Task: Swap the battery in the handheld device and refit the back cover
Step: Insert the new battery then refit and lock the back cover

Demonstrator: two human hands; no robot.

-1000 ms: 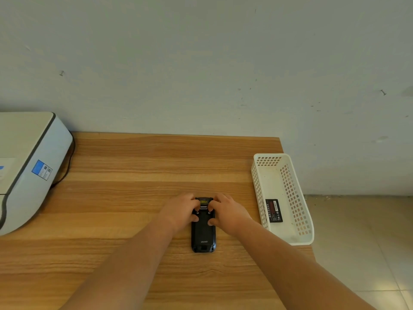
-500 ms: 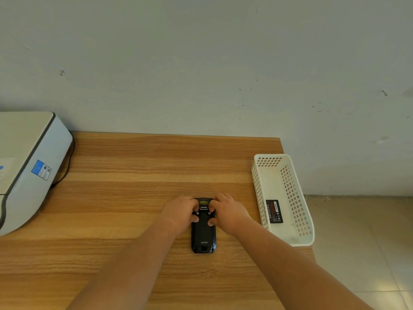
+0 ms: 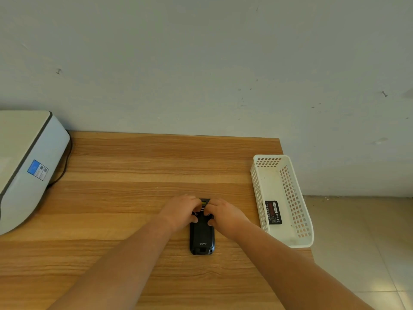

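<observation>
The handheld device lies back-up on the wooden surface near the middle, its far end pinched by the curled fingers of the left hand and right hand, which should press both corners evenly so the cover seats squarely.

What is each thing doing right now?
Device: face down on the table, back cover on.
Left hand: fingers curled on the device's top end.
Right hand: the same.
Battery: flat in the basket.
Basket: upright at the table's edge.
</observation>
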